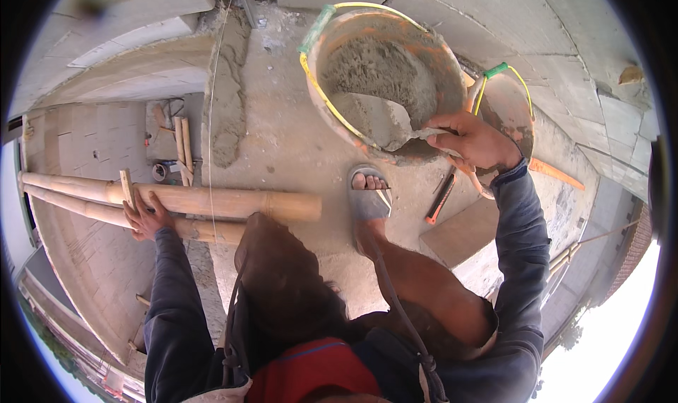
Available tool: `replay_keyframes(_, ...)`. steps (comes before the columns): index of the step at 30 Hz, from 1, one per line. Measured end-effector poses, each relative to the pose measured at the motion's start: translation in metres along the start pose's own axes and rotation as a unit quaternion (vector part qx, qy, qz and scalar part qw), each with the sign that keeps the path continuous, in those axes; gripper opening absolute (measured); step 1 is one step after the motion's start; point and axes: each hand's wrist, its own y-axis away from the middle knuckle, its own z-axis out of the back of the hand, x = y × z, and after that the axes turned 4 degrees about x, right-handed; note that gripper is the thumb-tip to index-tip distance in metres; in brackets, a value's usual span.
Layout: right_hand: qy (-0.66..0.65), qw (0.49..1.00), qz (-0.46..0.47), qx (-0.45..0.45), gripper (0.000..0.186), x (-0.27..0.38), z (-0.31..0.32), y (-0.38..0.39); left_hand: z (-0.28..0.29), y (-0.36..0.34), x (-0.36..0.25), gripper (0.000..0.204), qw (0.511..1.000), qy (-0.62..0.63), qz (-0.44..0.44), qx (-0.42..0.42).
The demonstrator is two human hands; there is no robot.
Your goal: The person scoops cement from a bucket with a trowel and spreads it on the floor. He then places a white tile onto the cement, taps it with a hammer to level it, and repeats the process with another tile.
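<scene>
With the left hand (150, 219) spread on bamboo poles (229, 199), the right hand (477, 141) grips a trowel (378, 119) whose blade lies at the grey mortar (385, 67) inside the larger bucket (453, 67), seemingly mid-scoop, so the next move likely calls for a level lift out.

flat block (460, 228), orange-and-black tool (442, 197) just beside

Building site with raw masonry, partly open to daylight.
Bare grey block walls (565, 60), their joints showing, stand at two o'clock; toward one is a bucket (450, 85) of wet mortar (381, 67) with a trowel (381, 117); a rough mortar strip (229, 99) beside a string line (212, 120) lies at ten; bamboo poles (198, 199) stretch toward nine; bright sky (614, 325) shows at four.
</scene>
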Motion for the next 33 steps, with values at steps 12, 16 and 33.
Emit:
replay_keyframes(12,-0.027,0.991,0.032,-0.131,0.033,0.122,-0.038,0.087,0.021,0.001,-0.009,0.063,0.999,0.023,0.008,0.023)
replay_keyframes(16,-0.132,0.989,0.059,0.037,0.041,0.141,-0.102,0.043,0.023,0.003,-0.009,0.063,0.999,0.032,0.009,0.021)
replay_keyframes(33,-0.613,0.785,0.093,-0.007,0.038,0.189,-0.179,-0.309,0.029,0.002,-0.016,0.066,0.997,0.071,-0.01,0.032)
